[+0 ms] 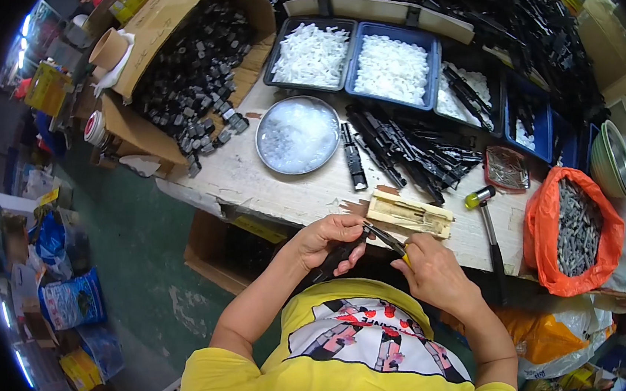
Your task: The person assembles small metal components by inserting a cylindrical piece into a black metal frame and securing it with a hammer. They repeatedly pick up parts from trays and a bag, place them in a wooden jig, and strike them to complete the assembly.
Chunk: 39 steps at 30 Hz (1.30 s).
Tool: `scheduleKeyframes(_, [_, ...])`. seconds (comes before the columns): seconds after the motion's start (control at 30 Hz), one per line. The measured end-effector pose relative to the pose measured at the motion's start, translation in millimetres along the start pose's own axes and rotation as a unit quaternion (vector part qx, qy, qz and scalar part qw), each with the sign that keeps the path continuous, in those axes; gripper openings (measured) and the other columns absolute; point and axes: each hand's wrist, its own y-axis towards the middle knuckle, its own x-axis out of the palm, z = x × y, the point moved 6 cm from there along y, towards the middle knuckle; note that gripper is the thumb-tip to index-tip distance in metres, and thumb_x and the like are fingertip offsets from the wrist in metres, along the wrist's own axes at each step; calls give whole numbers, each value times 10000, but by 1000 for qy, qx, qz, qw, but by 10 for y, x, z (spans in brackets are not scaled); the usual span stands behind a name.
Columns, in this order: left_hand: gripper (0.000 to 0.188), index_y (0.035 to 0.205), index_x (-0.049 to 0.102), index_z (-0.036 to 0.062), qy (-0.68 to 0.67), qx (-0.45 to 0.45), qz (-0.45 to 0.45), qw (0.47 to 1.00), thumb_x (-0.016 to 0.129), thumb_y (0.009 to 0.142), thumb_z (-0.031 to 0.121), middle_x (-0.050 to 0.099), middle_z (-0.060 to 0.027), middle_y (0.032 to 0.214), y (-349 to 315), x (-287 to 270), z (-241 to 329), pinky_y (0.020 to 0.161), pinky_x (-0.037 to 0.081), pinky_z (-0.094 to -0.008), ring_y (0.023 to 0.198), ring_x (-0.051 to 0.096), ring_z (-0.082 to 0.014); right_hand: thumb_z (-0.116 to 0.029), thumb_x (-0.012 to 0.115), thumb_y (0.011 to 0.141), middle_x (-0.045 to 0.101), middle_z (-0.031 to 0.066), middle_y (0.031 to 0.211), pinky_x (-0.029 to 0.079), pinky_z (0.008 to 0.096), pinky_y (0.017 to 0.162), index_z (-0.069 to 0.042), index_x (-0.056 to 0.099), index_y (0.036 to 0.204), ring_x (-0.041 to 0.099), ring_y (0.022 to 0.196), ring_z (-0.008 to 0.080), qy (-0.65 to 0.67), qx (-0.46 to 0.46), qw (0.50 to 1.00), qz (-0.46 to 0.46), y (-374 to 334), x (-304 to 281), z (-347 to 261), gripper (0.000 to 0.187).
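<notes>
My left hand (329, 240) is closed around a long black part (325, 270), holding it just in front of the table edge. In my right hand (436, 268) is a pair of yellow-handled pliers (387, 240). The tips of the pliers meet the upper end of the black part beside my left fingertips; what the jaws grip there is too small to make out. Just beyond both hands, a cream-coloured block (411, 215) with a long recess lies on the table.
A hammer (490, 232) and an orange bag (540, 250) of grey metal pieces are at right. Behind lie black strips (421, 152), a round metal dish (303, 172) of translucent bits and a blue bin (386, 100) of white pieces. A cardboard box (154, 38) spills black parts at left.
</notes>
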Motion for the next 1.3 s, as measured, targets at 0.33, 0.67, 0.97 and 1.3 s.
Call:
scheduleKeyframes(0.33, [306,963,638,62,810,98,457,355,662,756,286,627,-122,708,-1601,-614,534,591,495,-360,619,605,-292,-134,507,863,490,211,831,374,446,721,65,507,898,473,786,373,-77,210,923,314,-521,-449,940,202])
scheduleKeyframes(0.67, [357,1072,574,85,614,216,727,219,644,768,258,534,-184,990,-1921,-1047,1708,734,439,-466,889,556,-387,-239,547,856,526,189,920,383,457,714,13,548,853,494,866,358,-336,369,816,293,-1162,-477,1915,252])
scheduleKeyframes(0.97, [367,1118,551,126,574,195,771,194,622,785,264,484,-172,970,-1801,-1152,1703,741,425,-503,918,527,-376,-68,603,702,554,114,956,349,401,796,-41,600,855,486,936,280,-110,81,936,323,-1,-441,780,155])
scheduleKeyframes(1.3, [380,1034,569,72,633,291,669,258,695,689,170,497,-129,937,-1399,-728,1139,727,445,-411,849,524,-305,-24,570,672,526,41,872,317,395,765,-131,625,916,475,884,222,-227,-61,969,72,1220,143,141,272])
